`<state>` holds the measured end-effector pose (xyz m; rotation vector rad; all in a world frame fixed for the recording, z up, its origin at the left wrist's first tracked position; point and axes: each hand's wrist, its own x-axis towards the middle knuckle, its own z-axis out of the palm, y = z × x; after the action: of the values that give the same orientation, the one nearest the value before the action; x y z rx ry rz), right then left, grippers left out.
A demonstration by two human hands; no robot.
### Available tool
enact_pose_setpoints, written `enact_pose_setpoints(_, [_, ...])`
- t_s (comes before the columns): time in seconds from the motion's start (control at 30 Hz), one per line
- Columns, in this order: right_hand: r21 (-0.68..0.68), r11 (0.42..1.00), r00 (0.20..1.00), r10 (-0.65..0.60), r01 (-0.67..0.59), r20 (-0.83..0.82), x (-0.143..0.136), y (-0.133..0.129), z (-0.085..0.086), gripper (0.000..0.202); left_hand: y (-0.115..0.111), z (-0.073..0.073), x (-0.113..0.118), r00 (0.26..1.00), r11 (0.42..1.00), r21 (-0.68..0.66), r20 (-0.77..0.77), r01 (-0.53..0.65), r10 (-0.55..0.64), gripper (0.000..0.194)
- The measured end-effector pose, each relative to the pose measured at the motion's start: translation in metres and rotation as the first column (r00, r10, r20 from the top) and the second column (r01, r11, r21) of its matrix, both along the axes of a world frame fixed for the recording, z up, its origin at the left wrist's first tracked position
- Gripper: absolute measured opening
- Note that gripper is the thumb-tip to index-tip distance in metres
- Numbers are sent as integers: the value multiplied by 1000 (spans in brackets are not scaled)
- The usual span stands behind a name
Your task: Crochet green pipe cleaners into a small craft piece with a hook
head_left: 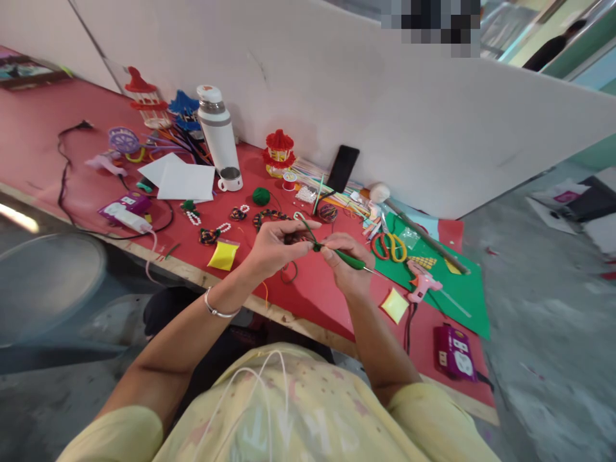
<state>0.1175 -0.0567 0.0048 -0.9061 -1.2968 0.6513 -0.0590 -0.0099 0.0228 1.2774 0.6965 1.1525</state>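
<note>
The head view shows both bare hands meeting over the near middle of the red table, fingertips close together around a small dark green yarn piece. The left hand seems to pinch that piece between thumb and fingertips, with a green strand rising beside its index finger; the exact contact is partly hidden. The right hand is closed on a green-handled tool, which lies across its fingers with a thin metal shaft jutting out to the right. The yarn piece sits between the two hands, held above the tabletop. It should be very light, soft and yielding, not breakable but easily pulled loose or distorted, so a gentle pinch right at the worked part suits it better than tugging on the strand. The tool is likely light too, yet stiff and smooth; its thick green handle is the place to hold, as the slim shaft gives little purchase and could catch fibres. Just beyond the left hand lies a dark braided ring, with a green yarn ball farther off and to the left. A multicoloured yarn ball lies on the far side of the hands, while scissors rest to the right on a green sheet.
</note>
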Motion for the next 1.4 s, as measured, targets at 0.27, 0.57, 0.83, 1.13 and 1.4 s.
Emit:
enact_pose_setpoints(0.27, [-39,974,971,219,-223,-101,12,1,-1,29,1,0,-1,997,1000,-28,78,6,-4,39])
enact_pose_setpoints(0.57, [77,994,971,57,-77,231,13,-2,13,9,5,-6,-1,997,999,9,73,-40,39,44])
enact_pose_setpoints(0.83, [399,917,922,-152,-3,356,10,-1,-1,33,-3,2,9,969,956,-294,242,24,50,53])
enact_pose_setpoints(1.13, [387,922,852,-189,-18,489,13,8,1,27,-10,-11,23,942,946,-243,206,-213,265,49])
enact_pose_setpoints(1.4, [480,877,914,-175,-24,366,11,14,-17,38,-6,2,13,945,854,-502,324,136,40,49])
